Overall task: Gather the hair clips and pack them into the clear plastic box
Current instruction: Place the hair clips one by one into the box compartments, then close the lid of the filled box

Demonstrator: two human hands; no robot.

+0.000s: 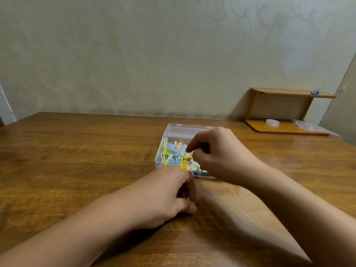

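A clear plastic box [169, 132] stands open on the wooden table, its lid tilted back toward the wall. Several pastel hair clips [171, 151] in yellow, blue, pink and white fill it. My right hand [217, 155] hovers over the box's right half with fingers curled; its fingertips meet above a yellow-orange clip [187, 157], but blur hides whether they pinch it. My left hand [169, 193] rests on the table just in front of the box, fingers curled under. A yellow clip [184, 165] shows right at its knuckles; what the fist holds is hidden.
The brown wooden table [77, 160] stretches wide to the left and toward me. At the back right stands a small wooden shelf [289, 110] bearing a roll of clear tape [272, 122], a plastic bag [310, 127] and a blue clip [316, 91] on top.
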